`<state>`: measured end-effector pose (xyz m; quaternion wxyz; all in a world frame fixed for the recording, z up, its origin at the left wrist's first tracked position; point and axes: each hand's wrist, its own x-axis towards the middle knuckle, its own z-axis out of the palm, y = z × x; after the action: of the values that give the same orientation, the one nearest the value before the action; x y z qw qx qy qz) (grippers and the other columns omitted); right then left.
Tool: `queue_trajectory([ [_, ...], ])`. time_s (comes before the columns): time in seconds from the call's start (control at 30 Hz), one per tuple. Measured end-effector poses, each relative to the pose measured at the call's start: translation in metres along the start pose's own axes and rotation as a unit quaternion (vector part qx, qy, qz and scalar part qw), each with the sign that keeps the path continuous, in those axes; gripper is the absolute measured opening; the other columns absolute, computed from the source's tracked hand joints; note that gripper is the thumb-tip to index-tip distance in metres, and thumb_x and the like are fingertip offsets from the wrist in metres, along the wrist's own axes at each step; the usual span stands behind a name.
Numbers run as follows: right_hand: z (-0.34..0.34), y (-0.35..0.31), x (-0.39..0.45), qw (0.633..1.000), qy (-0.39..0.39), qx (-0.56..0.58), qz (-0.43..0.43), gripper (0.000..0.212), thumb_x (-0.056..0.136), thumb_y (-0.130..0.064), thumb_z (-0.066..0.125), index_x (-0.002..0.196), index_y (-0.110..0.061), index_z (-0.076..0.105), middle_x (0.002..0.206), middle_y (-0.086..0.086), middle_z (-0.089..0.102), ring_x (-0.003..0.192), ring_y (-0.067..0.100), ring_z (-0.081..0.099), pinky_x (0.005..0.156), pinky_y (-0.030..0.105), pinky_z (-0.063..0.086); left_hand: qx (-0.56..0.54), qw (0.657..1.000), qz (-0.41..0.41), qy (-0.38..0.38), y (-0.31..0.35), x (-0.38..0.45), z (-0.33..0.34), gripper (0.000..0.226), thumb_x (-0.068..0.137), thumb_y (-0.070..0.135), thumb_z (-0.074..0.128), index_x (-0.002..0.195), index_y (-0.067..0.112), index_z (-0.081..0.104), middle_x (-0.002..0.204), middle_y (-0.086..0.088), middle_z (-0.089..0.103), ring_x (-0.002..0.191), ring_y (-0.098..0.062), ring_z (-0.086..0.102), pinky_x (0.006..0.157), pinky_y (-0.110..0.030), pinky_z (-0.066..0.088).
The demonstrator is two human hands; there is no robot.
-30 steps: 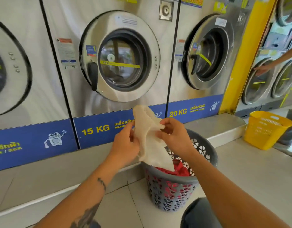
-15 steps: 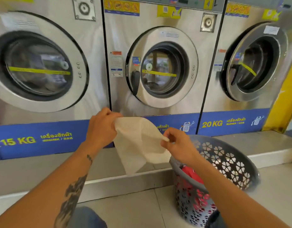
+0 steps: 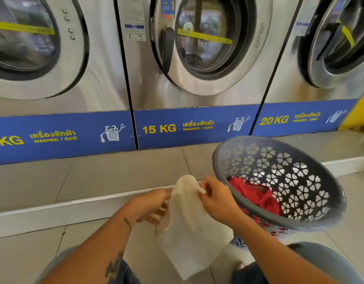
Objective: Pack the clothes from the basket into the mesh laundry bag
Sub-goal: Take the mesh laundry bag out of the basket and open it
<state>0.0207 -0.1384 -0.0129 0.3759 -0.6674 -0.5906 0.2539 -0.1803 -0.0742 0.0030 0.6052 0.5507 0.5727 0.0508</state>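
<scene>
A cream mesh laundry bag (image 3: 189,238) hangs low in front of me, just above the tiled floor. My right hand (image 3: 216,199) pinches its top edge between thumb and fingers. My left hand (image 3: 150,206) grips the bag's left edge, fingers curled at the fabric. To the right stands a grey plastic basket (image 3: 312,193) with flower-shaped holes. Red clothes (image 3: 257,195) lie in its bottom. The bag's opening is bunched and I cannot see inside it.
A row of steel front-loading washers (image 3: 197,48) fills the wall ahead on a raised tiled step (image 3: 119,175) with a white edge. Blue 15 KG and 20 KG panels run along their bases. My knees show at the bottom edge.
The bag and both hands have dropped from chest height to near the floor. My left hand came closer to the right one at the bag's top. The view tilted down.
</scene>
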Motion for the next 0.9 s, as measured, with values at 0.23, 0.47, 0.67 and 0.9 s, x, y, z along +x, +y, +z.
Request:
queue_trajectory([
  [0.23, 0.005, 0.019, -0.006, 0.997, -0.064, 0.032, -0.002, 0.021, 0.079, -0.01, 0.068, 0.074, -0.022, 0.052, 0.083, 0.007, 0.068, 0.068, 0.017, 0.06, 0.063, 0.04, 0.054, 0.252, 0.947, 0.155, 0.124, 0.015, 0.047, 0.011, 0.012, 0.08, 0.013, 0.057, 0.082, 0.019, 0.067, 0.082, -0.004, 0.067, 0.08, -0.024, 0.063, 0.065, -0.032, 0.05],
  [0.47, -0.013, 0.016, -0.001, 0.98, -0.089, 0.156, 0.089, 0.025, 0.085, -0.025, 0.072, 0.106, -0.014, 0.062, 0.107, 0.003, 0.066, 0.096, 0.019, 0.063, 0.087, 0.035, 0.051, 0.27, 0.9, 0.265, 0.219, 0.033, 0.058, 0.018, 0.028, 0.079, 0.012, 0.058, 0.061, 0.033, 0.059, 0.085, 0.005, 0.055, 0.081, -0.019, 0.056, 0.073, -0.037, 0.051],
  [0.67, -0.005, 0.016, -0.001, 0.957, -0.123, 0.166, 0.202, 0.035, 0.074, -0.01, 0.071, 0.109, -0.017, 0.068, 0.091, 0.011, 0.076, 0.096, 0.026, 0.071, 0.097, 0.05, 0.055, 0.217, 0.892, 0.313, 0.244, 0.026, 0.052, 0.019, 0.023, 0.078, 0.012, 0.066, 0.066, 0.03, 0.069, 0.092, 0.004, 0.052, 0.094, -0.017, 0.053, 0.08, -0.027, 0.043],
  [0.9, 0.01, 0.006, -0.006, 0.941, -0.154, 0.227, 0.199, 0.014, 0.091, -0.011, 0.066, 0.089, -0.024, 0.072, 0.093, 0.0, 0.069, 0.094, 0.015, 0.064, 0.095, 0.044, 0.054, 0.229, 0.897, 0.275, 0.26, 0.018, 0.039, 0.021, 0.025, 0.085, 0.018, 0.065, 0.072, 0.038, 0.069, 0.091, 0.002, 0.047, 0.094, -0.019, 0.048, 0.078, -0.028, 0.04],
])
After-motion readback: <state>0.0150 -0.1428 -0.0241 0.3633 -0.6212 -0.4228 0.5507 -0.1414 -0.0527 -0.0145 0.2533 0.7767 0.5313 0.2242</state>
